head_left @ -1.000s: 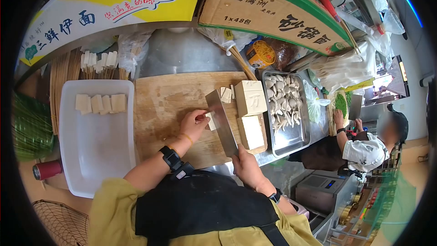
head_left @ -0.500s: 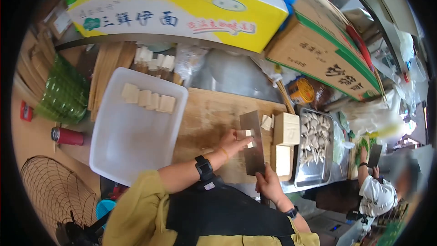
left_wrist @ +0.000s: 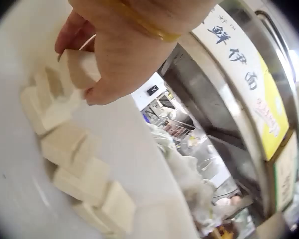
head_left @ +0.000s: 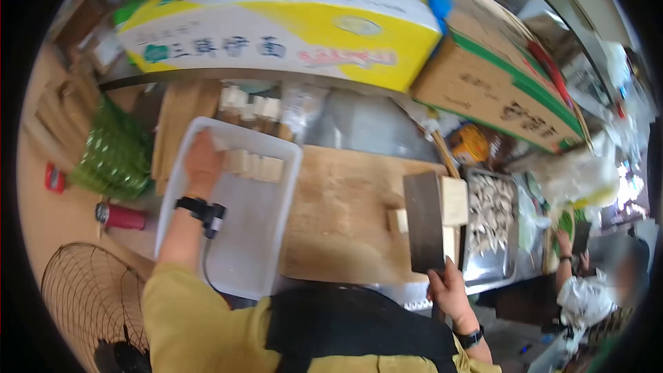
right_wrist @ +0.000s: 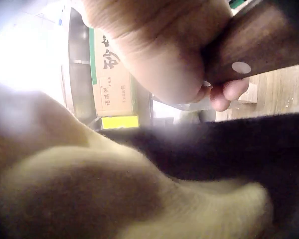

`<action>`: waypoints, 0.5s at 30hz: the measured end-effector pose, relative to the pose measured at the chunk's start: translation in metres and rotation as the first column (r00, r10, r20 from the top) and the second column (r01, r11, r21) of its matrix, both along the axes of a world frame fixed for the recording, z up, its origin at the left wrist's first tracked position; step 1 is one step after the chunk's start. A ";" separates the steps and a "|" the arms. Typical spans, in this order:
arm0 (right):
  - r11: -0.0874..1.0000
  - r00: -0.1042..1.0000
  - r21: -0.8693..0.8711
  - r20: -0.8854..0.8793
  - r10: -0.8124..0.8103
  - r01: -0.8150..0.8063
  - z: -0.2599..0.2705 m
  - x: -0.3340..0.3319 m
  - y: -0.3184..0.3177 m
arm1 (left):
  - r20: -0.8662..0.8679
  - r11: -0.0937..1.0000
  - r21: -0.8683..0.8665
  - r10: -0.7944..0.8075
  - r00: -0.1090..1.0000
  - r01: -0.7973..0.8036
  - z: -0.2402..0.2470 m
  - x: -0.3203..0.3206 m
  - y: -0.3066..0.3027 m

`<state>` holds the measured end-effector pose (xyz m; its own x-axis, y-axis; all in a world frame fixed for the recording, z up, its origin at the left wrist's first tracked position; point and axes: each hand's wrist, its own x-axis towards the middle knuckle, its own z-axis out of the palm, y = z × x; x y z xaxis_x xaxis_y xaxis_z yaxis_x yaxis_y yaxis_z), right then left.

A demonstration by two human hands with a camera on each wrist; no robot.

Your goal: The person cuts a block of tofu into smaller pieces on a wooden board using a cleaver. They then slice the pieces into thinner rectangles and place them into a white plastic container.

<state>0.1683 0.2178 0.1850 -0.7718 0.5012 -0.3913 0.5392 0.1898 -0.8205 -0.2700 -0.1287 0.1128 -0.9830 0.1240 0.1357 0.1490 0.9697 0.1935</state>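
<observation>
My left hand (head_left: 205,166) is inside the white plastic tub (head_left: 242,252), at its far left end. In the left wrist view, thumb and fingers pinch a pale piece of tofu (left_wrist: 78,69) at the end of a row of tofu slices (left_wrist: 82,172) lying in the tub. My right hand (head_left: 452,297) grips a cleaver by its wooden handle (right_wrist: 259,45). The broad blade (head_left: 424,221) is over the right part of the wooden cutting board (head_left: 345,200). It partly hides two tofu blocks (head_left: 454,202). A cut tofu piece (head_left: 398,221) stands left of the blade.
A metal tray of mushrooms (head_left: 490,211) sits right of the board. Noodle boxes (head_left: 276,41) fill the shelf above the counter. Left of the tub are a red can (head_left: 123,216) and a wire fan guard (head_left: 93,290). Another person (head_left: 587,290) works at the far right.
My left hand has moved left from beside the blade on the board into the tub, carrying tofu. The cleaver has shifted right, closer to the tofu blocks. The head view has swung left.
</observation>
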 end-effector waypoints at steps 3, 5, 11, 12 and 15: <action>0.997 1.000 0.073 -0.008 0.021 -0.020 -0.013 0.014 0.008 | -0.089 0.961 -0.261 -0.122 0.989 0.095 0.005 0.013 0.009; 0.992 1.000 0.126 0.011 -0.005 0.003 -0.014 0.014 0.005 | -0.365 0.953 -0.118 -0.303 0.880 0.279 0.013 0.031 0.032; 0.962 0.992 0.242 0.033 0.119 -0.123 -0.035 0.011 0.006 | 0.263 0.191 0.964 -0.794 0.547 -0.187 -0.024 0.158 0.183; 0.957 0.991 0.258 0.050 0.120 -0.129 -0.041 0.012 0.008 | 0.352 0.206 0.922 -0.798 0.489 -0.327 -0.037 0.186 0.208; 0.950 0.991 0.282 0.050 0.125 -0.134 -0.044 0.010 0.006 | 0.329 0.371 0.928 -0.785 0.525 -0.027 -0.121 0.232 0.264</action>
